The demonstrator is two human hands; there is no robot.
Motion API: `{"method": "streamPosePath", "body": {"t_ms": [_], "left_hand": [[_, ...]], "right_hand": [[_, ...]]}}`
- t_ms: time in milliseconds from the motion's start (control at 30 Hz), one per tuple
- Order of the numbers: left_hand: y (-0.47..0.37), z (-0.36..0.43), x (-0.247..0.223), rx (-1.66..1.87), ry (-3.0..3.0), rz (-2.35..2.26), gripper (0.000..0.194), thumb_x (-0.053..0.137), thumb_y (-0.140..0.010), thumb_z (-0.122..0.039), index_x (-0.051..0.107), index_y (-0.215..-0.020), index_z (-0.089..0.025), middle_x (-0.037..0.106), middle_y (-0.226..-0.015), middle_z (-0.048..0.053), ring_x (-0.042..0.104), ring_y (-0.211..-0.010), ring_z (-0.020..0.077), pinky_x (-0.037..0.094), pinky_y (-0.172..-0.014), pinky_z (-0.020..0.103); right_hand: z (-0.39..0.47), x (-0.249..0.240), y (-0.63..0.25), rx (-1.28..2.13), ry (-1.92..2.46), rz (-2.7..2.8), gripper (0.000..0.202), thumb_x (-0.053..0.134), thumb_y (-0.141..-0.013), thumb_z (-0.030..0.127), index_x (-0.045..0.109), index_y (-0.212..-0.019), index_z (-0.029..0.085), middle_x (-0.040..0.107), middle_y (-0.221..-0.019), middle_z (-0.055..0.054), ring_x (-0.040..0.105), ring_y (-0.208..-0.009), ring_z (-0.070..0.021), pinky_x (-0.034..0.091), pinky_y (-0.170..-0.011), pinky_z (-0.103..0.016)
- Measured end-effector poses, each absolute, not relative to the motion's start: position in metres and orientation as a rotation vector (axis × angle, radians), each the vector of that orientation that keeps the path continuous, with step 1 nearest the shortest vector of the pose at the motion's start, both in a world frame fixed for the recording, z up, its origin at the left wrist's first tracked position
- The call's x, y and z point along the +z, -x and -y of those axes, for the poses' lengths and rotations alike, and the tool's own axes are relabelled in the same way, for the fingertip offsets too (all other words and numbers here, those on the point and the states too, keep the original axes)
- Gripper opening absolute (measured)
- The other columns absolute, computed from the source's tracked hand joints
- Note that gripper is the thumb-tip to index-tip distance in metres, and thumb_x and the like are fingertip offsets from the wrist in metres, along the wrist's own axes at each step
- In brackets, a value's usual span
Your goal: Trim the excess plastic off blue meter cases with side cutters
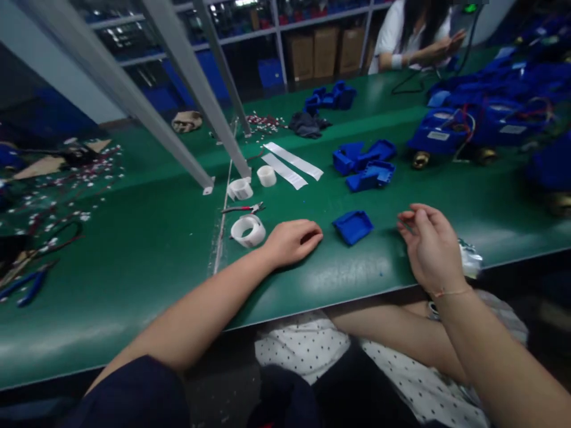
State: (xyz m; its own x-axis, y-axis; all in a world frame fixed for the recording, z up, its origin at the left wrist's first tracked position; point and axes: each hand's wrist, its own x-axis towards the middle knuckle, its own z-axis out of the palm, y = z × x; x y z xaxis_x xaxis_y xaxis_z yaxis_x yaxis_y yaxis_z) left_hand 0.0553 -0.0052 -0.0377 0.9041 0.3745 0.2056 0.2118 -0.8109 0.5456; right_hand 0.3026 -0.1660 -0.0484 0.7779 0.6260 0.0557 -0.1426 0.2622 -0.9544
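Centrally, the blue shell [353, 227], a shallow open container, lies on the green table [156, 255] between the two hands, nearer the left, touching neither; its hollow faces up and its blue floor shows. The left hand [294, 241] rests on the table to one side, fingers curled toward the thumb; whether they pinch anything cannot be told. The right hand [432, 249] is raised at the other side, fingers bent and thumb drawn near the fingertips; whether these touch or pinch something is likewise unclear. A clear bag [471, 260], partly hidden by the right wrist, lies near the table edge; its contents are indistinct.

Beyond the blue shell sits a cluster of blue casings [372, 175], some with open hollows. To the right, labelled housings [439, 134] bear wires and brass fittings. Near the left hand are a large roll [248, 230], red-handled cutters [245, 208] and two smaller white rolls [266, 176]; two white strips [292, 163] lie farther back, side by side. In the background, brown cartons [325, 53] and a blue bin [270, 72] stand at the shelving [276, 27]; a person in white [413, 41] is at the far side, forearms raised.
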Motion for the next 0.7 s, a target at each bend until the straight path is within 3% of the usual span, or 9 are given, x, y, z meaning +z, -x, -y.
{"method": "streamPosePath", "body": {"t_ms": [200, 300, 467, 600, 700], "left_hand": [[-0.045, 0.037, 0.005, 0.621, -3.142, -0.748, 0.026, 0.044, -0.103, -0.035, 0.065, -0.109, -0.021, 0.070, -0.100, 0.001, 0.065, -0.089, 0.0137, 0.039, -0.070, 0.029], [-0.028, 0.057, 0.026, 0.766, -3.037, -1.272, 0.024, 0.050, -0.101, -0.038, 0.062, -0.117, -0.024, 0.068, -0.112, 0.000, 0.066, -0.094, 0.0156, 0.040, -0.069, 0.028], [0.009, 0.067, 0.006, 0.531, -2.727, -1.856, 0.045, 0.054, -0.097, -0.044, 0.048, -0.134, -0.019, 0.060, -0.127, 0.011, 0.065, -0.101, 0.0262, 0.043, -0.066, 0.031], [0.019, 0.057, -0.013, 0.491, -2.659, -1.734, 0.024, 0.051, -0.097, -0.031, 0.057, -0.118, -0.021, 0.065, -0.118, 0.006, 0.065, -0.100, 0.0233, 0.045, -0.075, 0.030], [0.009, 0.042, -0.003, 0.529, -2.668, -1.617, 0.016, 0.051, -0.096, -0.027, 0.061, -0.107, -0.023, 0.068, -0.112, 0.001, 0.065, -0.098, 0.0189, 0.046, -0.081, 0.029]], "right_hand": [[0.171, -0.051, -0.304, 0.477, 1.276, 0.537, 0.032, 0.064, -0.093, 0.050, 0.066, -0.104, 0.020, 0.063, -0.091, -0.004, 0.062, -0.088, -0.0120, 0.051, -0.082, -0.024], [0.174, -0.053, -0.304, 0.471, 1.353, 0.608, 0.037, 0.062, -0.093, 0.055, 0.067, -0.106, 0.021, 0.065, -0.092, -0.004, 0.062, -0.088, -0.0138, 0.050, -0.081, -0.025], [0.179, -0.046, -0.302, 0.504, 1.459, 0.711, 0.040, 0.061, -0.091, 0.058, 0.069, -0.104, 0.021, 0.066, -0.088, -0.005, 0.061, -0.083, -0.0155, 0.047, -0.077, -0.027], [0.181, -0.043, -0.300, 0.519, 1.493, 0.765, 0.039, 0.059, -0.092, 0.058, 0.069, -0.104, 0.022, 0.066, -0.087, -0.003, 0.060, -0.083, -0.0148, 0.045, -0.077, -0.026], [0.182, -0.044, -0.299, 0.543, 1.519, 0.800, 0.039, 0.058, -0.093, 0.059, 0.069, -0.105, 0.023, 0.066, -0.088, -0.003, 0.060, -0.083, -0.0150, 0.044, -0.077, -0.027]]}}
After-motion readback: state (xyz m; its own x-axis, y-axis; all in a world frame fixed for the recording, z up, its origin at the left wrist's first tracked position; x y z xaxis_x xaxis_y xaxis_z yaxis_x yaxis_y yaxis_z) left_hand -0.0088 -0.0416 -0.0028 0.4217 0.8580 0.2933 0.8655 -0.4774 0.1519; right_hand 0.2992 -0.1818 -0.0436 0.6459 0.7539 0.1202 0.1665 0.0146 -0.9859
